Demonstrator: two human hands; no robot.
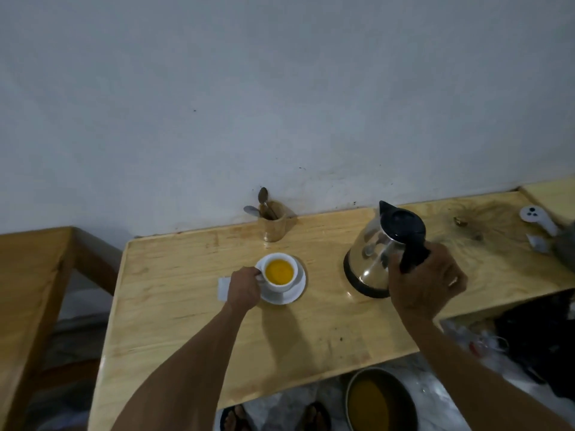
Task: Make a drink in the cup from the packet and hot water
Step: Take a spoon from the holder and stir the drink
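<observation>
Wooden table (193, 331) against a pale wall (280, 88). Steel kettle (378, 255) with black lid and handle, tilted, base at or just above the tabletop, can't tell which. Right hand (427, 279) wrapped tight around the kettle's handle. Left hand (244, 289) closed on the handle of the white cup (278, 272); cup sits on a white saucer (292, 293) near table centre, holds orange-yellow liquid. White packet (223, 289) flat on the table just left of the left hand, partly hidden. Wooden holder (273, 225) with spoons (263, 195) stands at the wall behind the cup.
</observation>
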